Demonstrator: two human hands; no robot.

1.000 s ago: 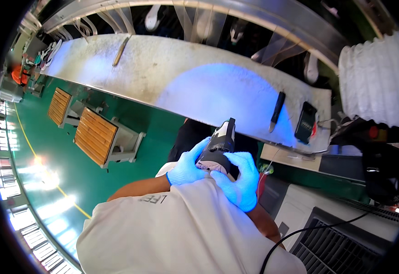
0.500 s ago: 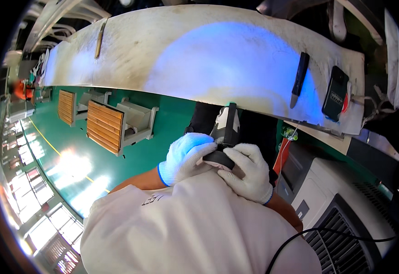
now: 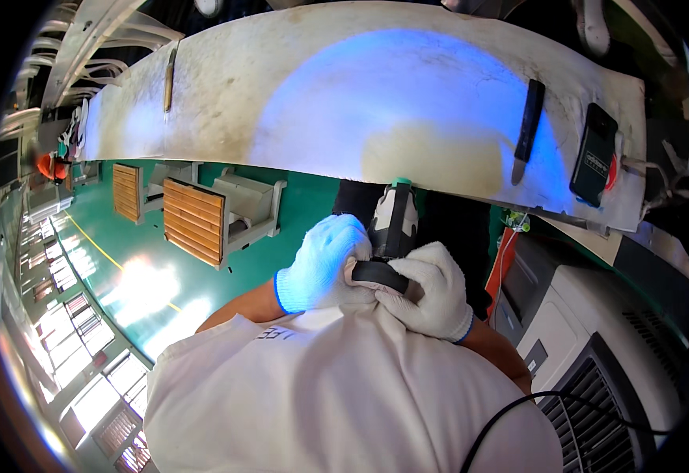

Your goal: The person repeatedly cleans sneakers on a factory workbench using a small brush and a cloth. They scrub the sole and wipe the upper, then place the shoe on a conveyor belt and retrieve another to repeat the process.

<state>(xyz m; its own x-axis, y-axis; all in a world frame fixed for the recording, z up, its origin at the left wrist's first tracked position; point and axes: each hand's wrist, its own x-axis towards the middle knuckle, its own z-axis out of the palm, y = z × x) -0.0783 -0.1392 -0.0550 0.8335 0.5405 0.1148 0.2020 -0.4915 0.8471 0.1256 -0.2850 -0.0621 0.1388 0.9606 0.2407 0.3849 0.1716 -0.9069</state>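
Observation:
Close to my chest, below the table edge, is a black and light grey shoe (image 3: 392, 225) with a pale green tip pointing toward the table. Its rounded black end (image 3: 381, 275), with a pinkish edge, faces me. My left hand (image 3: 325, 264), in a white knit glove with a blue cuff, is closed on the left side of that end. Gloved the same way, my right hand (image 3: 433, 292) pinches it from the right with thumb and fingers. The fingertips are partly hidden behind the shoe.
On the long worn white table (image 3: 226, 102) lie a black-handled knife (image 3: 529, 122), a dark phone (image 3: 595, 154) and, far left, a thin wooden-handled tool (image 3: 169, 79). Slatted wooden seats (image 3: 193, 221) stand left. A pale machine (image 3: 589, 331) and black cable (image 3: 510, 410) are at right.
The whole view has shifted slightly. My hands keep their hold, and the shoe's rounded black end now shows a little more between them.

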